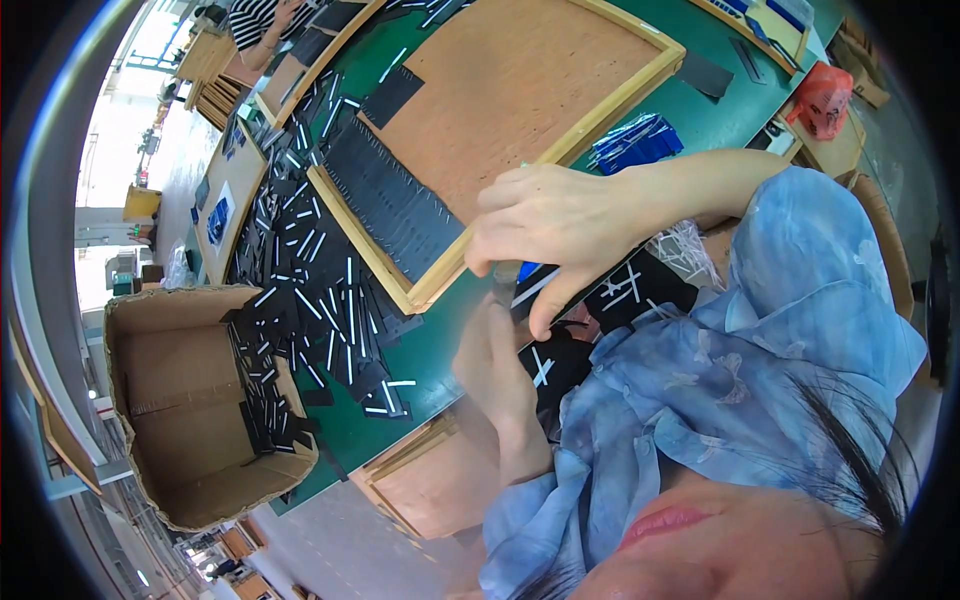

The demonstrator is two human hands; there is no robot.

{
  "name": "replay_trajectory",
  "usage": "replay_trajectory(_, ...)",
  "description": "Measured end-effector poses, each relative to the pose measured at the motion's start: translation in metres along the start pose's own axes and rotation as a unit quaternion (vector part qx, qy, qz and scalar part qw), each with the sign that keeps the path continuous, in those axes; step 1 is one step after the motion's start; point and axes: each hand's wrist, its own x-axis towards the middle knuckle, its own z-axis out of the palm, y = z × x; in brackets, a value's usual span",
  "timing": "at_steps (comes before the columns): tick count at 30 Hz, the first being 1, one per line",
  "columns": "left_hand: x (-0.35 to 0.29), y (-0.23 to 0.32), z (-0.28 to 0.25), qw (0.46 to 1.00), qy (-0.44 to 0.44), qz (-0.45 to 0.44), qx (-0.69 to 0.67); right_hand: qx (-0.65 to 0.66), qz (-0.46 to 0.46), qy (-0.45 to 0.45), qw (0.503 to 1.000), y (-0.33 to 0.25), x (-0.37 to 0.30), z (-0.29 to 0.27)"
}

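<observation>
My right hand reaches in from the right, over the near edge of a wood-framed board. Its thumb stands well apart from its bent fingers, and I see nothing gripped between them. Just below it is my left hand, smeared by motion, so its fingers cannot be read. Between the hands lies a dark strip with a pale edge, beside a bit of blue; whether a hand touches it is unclear. Inside the frame, a row of flat black pieces lines the left side.
Many loose black strips with white bars cover the green table on the left. A cardboard box holding more strips stands at its edge. Blue packets lie beyond my right wrist. A red bag is far right. Another person sits at upper left.
</observation>
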Motion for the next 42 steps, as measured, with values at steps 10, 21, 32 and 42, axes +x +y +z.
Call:
replay_trajectory(10, 0.009, -0.009, -0.019, 0.982, 0.127, 0.003, -0.137, -0.121, -0.126, -0.089, 0.981, -0.011, -0.035, 0.001)
replay_trajectory(21, 0.009, -0.023, -0.029, 0.973, 0.185, 0.067, -0.118, 0.003, 0.165, -0.08, 0.983, 0.031, -0.078, -0.004)
replay_trajectory(32, 0.008, -0.026, -0.027, 0.977, 0.19, 0.054, -0.086, -0.021, 0.209, -0.096, 0.973, 0.036, -0.079, 0.0)
replay_trajectory(42, 0.011, -0.031, -0.033, 0.978, 0.182, 0.023, -0.101, -0.111, -0.023, 0.004, 0.994, 0.016, -0.068, -0.017)
